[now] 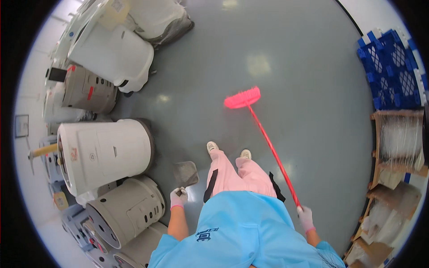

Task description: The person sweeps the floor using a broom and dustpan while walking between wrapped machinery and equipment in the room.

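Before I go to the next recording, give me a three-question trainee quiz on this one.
1. True or false: the right hand holds the broom by its handle.
2. What does the left hand hold? A) a bucket B) a dustpan C) a rag
3. Fill in: the broom's pink head rests on the grey ____.

Key: 1 true; 2 B; 3 floor.
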`<state>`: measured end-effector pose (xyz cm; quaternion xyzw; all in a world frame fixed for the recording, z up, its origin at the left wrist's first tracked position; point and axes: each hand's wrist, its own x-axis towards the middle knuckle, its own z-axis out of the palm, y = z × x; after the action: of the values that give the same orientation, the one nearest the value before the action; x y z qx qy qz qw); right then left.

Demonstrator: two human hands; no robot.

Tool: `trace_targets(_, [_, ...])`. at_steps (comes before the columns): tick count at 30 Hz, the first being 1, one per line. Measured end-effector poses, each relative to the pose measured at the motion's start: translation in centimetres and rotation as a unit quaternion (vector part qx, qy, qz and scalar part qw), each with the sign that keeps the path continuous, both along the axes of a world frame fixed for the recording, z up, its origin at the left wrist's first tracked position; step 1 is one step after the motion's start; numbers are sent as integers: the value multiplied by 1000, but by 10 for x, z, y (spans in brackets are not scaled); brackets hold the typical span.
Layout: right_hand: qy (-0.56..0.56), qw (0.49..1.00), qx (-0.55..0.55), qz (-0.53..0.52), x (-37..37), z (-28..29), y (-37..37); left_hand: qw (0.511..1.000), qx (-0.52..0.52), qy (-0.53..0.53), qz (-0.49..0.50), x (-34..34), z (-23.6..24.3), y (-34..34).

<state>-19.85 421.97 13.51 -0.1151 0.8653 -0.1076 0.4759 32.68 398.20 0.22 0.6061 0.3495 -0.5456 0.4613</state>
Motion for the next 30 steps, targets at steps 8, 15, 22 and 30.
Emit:
trace_targets(8, [34,991,-121,36,-48,-128,-211,999,23,-43,-21,-10,50,21])
trace_targets(15, [-59,980,-152,-115,-11,-146,-332,998,-21,-42,-33,19,76,67])
trace_targets(22, [6,996,-55,-63,71,-180,-223,990,-25,-37,-130,66,48,56])
trace_targets(30, [19,998,-40,-53,266,-167,60,962,-3,25,-273,131,-1,30])
